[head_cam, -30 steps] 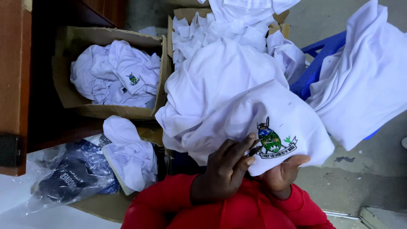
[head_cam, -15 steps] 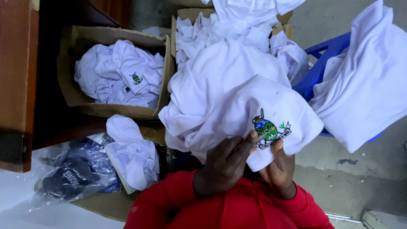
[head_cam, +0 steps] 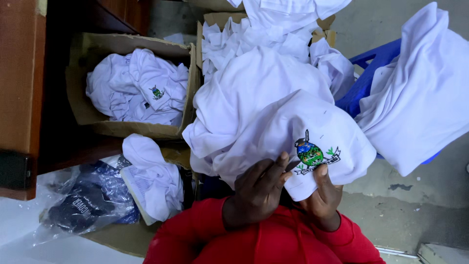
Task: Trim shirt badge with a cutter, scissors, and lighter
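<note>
Grey concrete floor [head_cam: 415, 205] at right, stained, dark patch near middle. Reddish-brown wooden cabinet [head_cam: 22, 83] at left edge, dark recess beside it. Blue plastic chair [head_cam: 364, 85] at upper right, partly covered. White surface [head_cam: 29, 247] at lower left corner. Light soft, even, dim toward cabinet recess.

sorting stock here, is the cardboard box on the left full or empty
Full: the open cardboard box holds crumpled white shirts, one showing a crest.

Matt white cloth shirt [head_cam: 273, 122], rough cardboard box [head_cam: 83, 105], glossy plastic bag [head_cam: 83, 208]
</note>
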